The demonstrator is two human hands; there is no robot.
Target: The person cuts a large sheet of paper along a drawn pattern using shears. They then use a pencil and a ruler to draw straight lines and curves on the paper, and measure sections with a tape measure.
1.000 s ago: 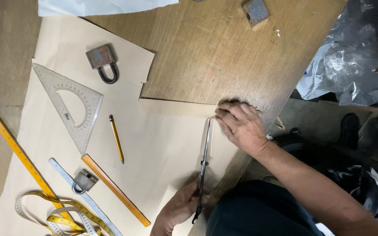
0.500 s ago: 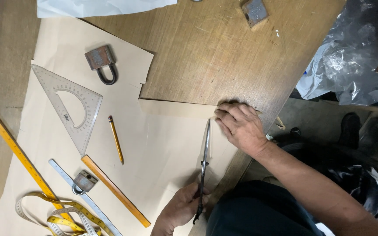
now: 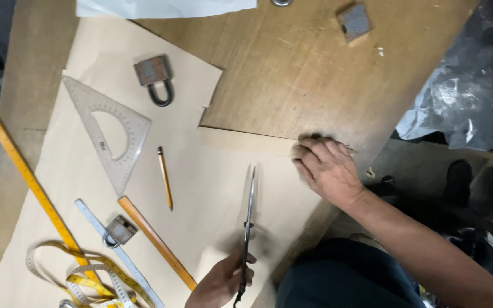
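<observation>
Tan paper (image 3: 212,194), left hand (image 3: 223,282) gripping scissors (image 3: 248,222), handles half hidden, right hand (image 3: 327,170) flat, pressing paper edge

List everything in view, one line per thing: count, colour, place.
paper sheet: one, tan, spread over the table
scissors: one, dark metal, on the paper, blades pointing away
padlocks: two, rusty grey, one at top, one near the rulers
set square: one, clear, left of the pencil
pencil: one, yellow, mid paper
long ruler: one, yellow, left edge
short ruler: one, orange-brown, below the pencil
clear ruler: one, pale, by the lower padlock
tape measure: one, yellow, bottom left
metal block: one, grey, top of the wooden table
plastic bag: one, grey, right
left hand: on the scissors' handles
right hand: flat on the paper's edge
</observation>
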